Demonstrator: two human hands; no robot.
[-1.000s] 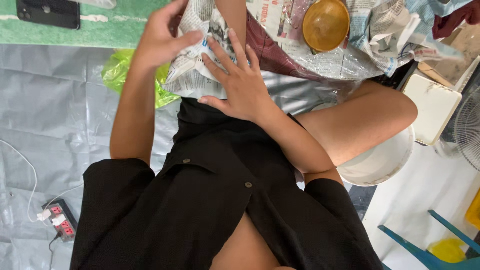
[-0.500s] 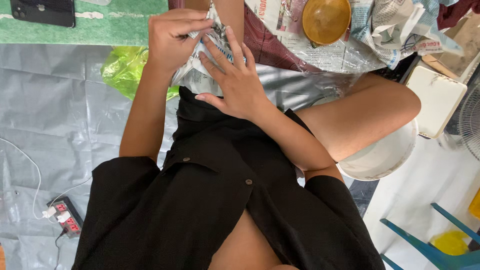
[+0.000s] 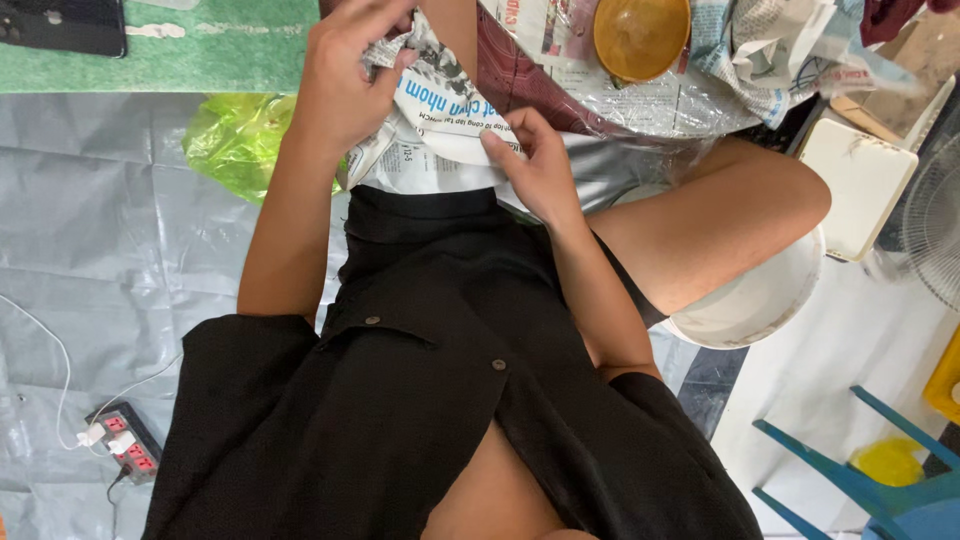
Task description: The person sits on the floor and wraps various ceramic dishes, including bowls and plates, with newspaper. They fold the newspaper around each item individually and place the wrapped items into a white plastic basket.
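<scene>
A newspaper-wrapped bundle [image 3: 430,130] sat on the person's lap, between the left hand [image 3: 345,85] and the right hand [image 3: 535,165]. A crumpled plastic bag [image 3: 235,140] lay left of it. A bowl [image 3: 640,35] rested on spread newspaper [image 3: 700,100] behind and right. A power strip [image 3: 125,445] lay far left on the floor sheet [image 3: 100,250].

I had one head-worn camera only, looking steeply down, close over the lap and hands; no second view overlapped.
</scene>
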